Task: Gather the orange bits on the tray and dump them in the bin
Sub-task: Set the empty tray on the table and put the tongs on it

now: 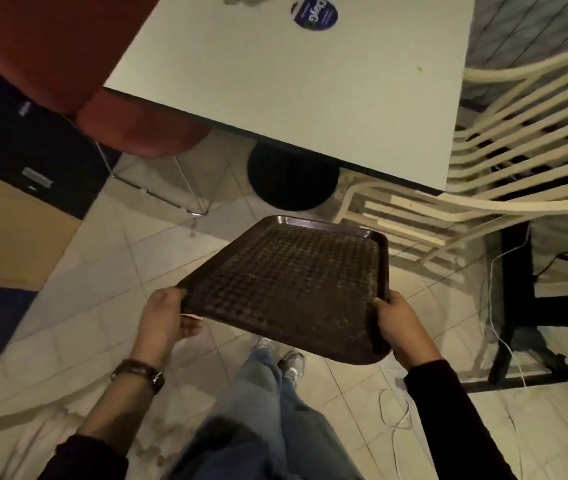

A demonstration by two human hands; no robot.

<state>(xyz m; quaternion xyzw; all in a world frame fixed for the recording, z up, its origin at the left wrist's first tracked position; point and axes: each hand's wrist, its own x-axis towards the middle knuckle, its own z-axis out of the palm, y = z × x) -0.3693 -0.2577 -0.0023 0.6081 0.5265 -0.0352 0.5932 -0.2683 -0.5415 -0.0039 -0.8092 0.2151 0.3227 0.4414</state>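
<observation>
Currently tray is in the air just short of the table, my left hand and right hand each curled round a rim corner. Can't spot orange bits on it; bin out of view. I'd keep it level, thumbs on top.

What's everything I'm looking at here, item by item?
tray: one, dark brown, held above the floor
table: one, white top, beyond the tray
round label: one, blue, far end of the table
chair: one, red, upper left
slatted seating: count unclear, cream, right of the table
table base: one, black, under the table
cable: one, white, on the floor at right
watch: one, dark, left wrist
left hand: holds the tray's near left corner
right hand: holds the tray's near right edge
</observation>
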